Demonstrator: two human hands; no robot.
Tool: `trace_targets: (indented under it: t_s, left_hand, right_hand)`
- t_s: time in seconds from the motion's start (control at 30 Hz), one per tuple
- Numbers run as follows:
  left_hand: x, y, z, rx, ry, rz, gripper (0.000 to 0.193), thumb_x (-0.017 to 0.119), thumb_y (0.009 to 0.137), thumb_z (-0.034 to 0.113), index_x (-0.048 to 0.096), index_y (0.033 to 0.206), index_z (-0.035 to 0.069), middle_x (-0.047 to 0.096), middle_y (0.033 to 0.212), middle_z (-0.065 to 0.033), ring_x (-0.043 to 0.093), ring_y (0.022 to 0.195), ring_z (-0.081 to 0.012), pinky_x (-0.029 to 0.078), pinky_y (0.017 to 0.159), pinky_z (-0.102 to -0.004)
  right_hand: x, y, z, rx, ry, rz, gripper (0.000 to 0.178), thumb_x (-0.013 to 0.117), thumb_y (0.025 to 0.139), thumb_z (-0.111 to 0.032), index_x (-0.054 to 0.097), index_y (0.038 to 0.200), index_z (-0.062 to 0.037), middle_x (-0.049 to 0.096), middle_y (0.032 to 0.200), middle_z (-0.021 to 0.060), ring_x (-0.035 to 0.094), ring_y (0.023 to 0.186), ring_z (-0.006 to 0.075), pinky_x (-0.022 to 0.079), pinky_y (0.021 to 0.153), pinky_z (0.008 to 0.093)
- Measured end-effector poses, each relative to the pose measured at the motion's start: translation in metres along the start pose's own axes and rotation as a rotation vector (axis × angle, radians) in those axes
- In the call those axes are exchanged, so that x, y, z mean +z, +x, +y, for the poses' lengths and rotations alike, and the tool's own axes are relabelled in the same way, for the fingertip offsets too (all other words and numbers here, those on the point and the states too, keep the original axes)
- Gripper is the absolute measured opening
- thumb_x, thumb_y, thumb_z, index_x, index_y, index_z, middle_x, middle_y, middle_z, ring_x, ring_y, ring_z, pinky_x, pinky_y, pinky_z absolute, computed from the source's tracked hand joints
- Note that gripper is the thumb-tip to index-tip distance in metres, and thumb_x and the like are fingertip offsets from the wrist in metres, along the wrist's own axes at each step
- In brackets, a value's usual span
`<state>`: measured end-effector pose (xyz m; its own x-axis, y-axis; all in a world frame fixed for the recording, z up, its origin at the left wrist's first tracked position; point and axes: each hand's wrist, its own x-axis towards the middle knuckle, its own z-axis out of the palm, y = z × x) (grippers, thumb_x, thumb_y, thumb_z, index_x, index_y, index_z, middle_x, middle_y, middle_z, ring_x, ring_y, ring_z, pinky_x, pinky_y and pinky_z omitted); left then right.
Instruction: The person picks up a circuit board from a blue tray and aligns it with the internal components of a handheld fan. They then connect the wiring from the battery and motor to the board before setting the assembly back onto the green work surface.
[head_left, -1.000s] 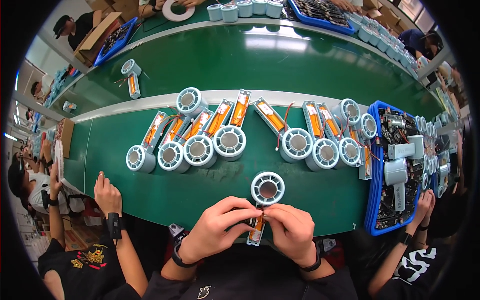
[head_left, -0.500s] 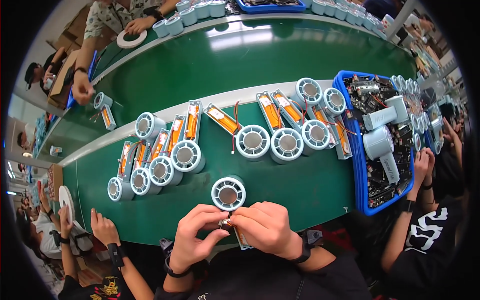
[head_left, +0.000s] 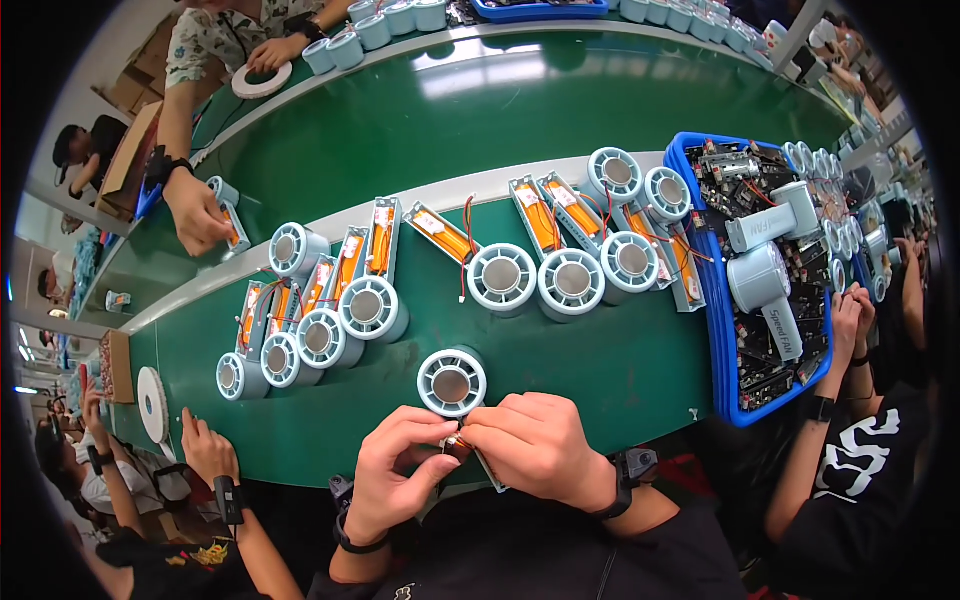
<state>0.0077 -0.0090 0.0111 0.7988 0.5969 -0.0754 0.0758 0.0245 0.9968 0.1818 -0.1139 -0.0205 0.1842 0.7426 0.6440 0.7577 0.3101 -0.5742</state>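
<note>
In front of me lies a pale blue handheld fan, its round slotted head [head_left: 452, 385] facing up and its handle pointing toward me. My left hand [head_left: 402, 468] is closed in a pinch just below the head, at thin wires [head_left: 457, 441] that come out of the handle. Pressed close to it, my right hand [head_left: 535, 450] pinches the same wires. Its fingers cover most of the opened handle [head_left: 492, 474], of which a thin edge shows. Whatever tiny part sits between the fingertips is too small to make out.
Several opened fans with orange batteries and loose wires, such as one fan [head_left: 502, 279], lie across the green table [head_left: 600, 385]. Stacked blue trays [head_left: 722, 350] of dark parts stand at right. Across the belt [head_left: 400, 130], a co-worker's hand [head_left: 200, 215] grips another fan. Co-workers sit either side.
The co-worker's hand across the belt has come down onto the fan at far left. My own hands keep their pinch at the wires, with only slight finger movement.
</note>
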Motion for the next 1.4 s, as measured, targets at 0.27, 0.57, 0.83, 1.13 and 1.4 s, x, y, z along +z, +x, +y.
trace_targets:
  t_s: [0.27, 0.57, 0.83, 1.13, 1.4]
  left_hand:
    - [0.001, -0.002, 0.018, 0.185, 0.529, -0.013, 0.03, 0.08, 0.082, -0.002, 0.072, 0.112, -0.001, 0.066, 0.112, -0.0134, 0.07, 0.097, -0.0225, 0.06, 0.081, -0.0331]
    - [0.008, -0.004, 0.001, 0.114, 0.144, -0.07, 0.024, 0.072, 0.089, -0.005, 0.069, 0.112, -0.005, 0.065, 0.115, -0.0132, 0.069, 0.101, -0.021, 0.061, 0.089, -0.0303]
    - [0.017, -0.006, -0.008, 0.152, 0.056, -0.015, 0.019, 0.069, 0.092, -0.004, 0.067, 0.111, -0.006, 0.063, 0.11, -0.0118, 0.069, 0.098, -0.0198, 0.062, 0.087, -0.0288]
    - [0.026, -0.017, -0.015, -0.1, -0.314, -0.018, 0.033, 0.071, 0.093, 0.001, 0.062, 0.125, 0.002, 0.066, 0.099, -0.0078, 0.069, 0.092, -0.0161, 0.057, 0.081, -0.0272]
    - [0.012, 0.002, 0.04, 0.673, 1.086, 0.002, 0.041, 0.078, 0.08, 0.005, 0.065, 0.119, 0.011, 0.064, 0.109, -0.0071, 0.057, 0.12, -0.0309, 0.047, 0.1, -0.0425]
  right_hand:
    - [-0.007, 0.013, -0.007, -0.041, -0.151, -0.127, 0.012, 0.072, 0.076, -0.008, 0.066, 0.086, -0.007, 0.067, 0.087, 0.0021, 0.058, 0.062, 0.0151, 0.041, 0.053, 0.0301]
    - [-0.012, 0.01, -0.002, -0.044, -0.038, -0.105, 0.02, 0.078, 0.076, -0.007, 0.059, 0.078, -0.0102, 0.07, 0.077, -0.0013, 0.055, 0.052, 0.0161, 0.037, 0.051, 0.0316]
    - [-0.012, 0.003, -0.004, -0.08, -0.108, -0.077, 0.02, 0.079, 0.074, -0.005, 0.06, 0.077, -0.0097, 0.071, 0.077, 0.0011, 0.058, 0.054, 0.0182, 0.038, 0.051, 0.0333]
    - [-0.036, 0.003, -0.059, 0.301, -0.086, -0.359, 0.029, 0.077, 0.085, -0.027, 0.062, 0.082, -0.0028, 0.064, 0.074, 0.0138, 0.062, 0.065, 0.032, 0.048, 0.058, 0.0391]
    - [-0.073, 0.02, -0.034, 0.612, 0.092, -0.624, 0.024, 0.07, 0.092, -0.025, 0.062, 0.088, -0.0022, 0.064, 0.072, 0.0191, 0.064, 0.071, 0.0391, 0.049, 0.063, 0.0457]
